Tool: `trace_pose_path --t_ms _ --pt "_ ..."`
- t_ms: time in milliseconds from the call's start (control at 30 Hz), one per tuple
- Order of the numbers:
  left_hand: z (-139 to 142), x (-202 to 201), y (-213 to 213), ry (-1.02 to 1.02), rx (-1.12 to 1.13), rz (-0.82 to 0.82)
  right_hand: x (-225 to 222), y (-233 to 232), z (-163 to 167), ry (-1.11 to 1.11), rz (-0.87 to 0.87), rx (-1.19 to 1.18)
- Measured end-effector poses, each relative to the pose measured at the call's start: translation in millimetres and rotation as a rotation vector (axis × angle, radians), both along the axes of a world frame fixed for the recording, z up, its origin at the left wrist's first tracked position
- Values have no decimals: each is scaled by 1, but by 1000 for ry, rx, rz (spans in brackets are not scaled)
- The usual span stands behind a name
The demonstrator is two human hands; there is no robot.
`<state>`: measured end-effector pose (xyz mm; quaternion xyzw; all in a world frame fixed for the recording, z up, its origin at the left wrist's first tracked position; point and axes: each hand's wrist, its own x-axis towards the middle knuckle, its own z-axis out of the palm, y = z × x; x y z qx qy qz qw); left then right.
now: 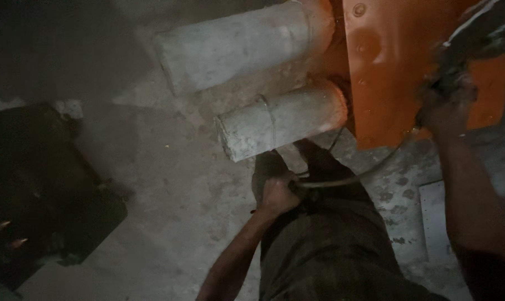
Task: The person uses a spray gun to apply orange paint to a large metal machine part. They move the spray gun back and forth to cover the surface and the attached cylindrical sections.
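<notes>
Fingers of left hand (278,192) clamped on thin curved grey metal wire (353,179); springy, light, best gripped near end. Right hand (446,108) closed at orange steel plate (386,67); what it grips cannot be told.

The picture is dim and a bit grainy. The most light falls near the top middle, on the two grey concrete pipes (247,44) and the orange metal plate (397,67), which has a soft shine. The left side is very dark, and the black shape (35,184) there is hard to make out. The right hand (445,108) is blurry and in shadow. The floor (169,200) looks grey and dull. The corners fade to black.
</notes>
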<state>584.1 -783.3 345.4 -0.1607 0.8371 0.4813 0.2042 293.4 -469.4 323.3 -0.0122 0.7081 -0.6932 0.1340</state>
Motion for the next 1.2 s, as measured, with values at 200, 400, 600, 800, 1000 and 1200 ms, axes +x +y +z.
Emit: trace_pose_path --t_ms 200,400,600,800,1000,1200 --pt "1 0 -2 -37 0 -13 14 14 -6 138 227 485" --pt "-2 -1 -7 -52 24 -58 41 22 -4 -46 166 456" --pt "-2 0 -14 46 -16 -2 5 3 -10 -302 -135 -467" --pt "-2 -3 -35 -41 77 -50 20 -4 -37 12 101 512" --pt "-1 -6 -57 -96 -26 -85 20 -37 -20 118 124 326" --pt "2 -17 -85 -15 56 -56 -11 -74 19 -342 -47 -963"
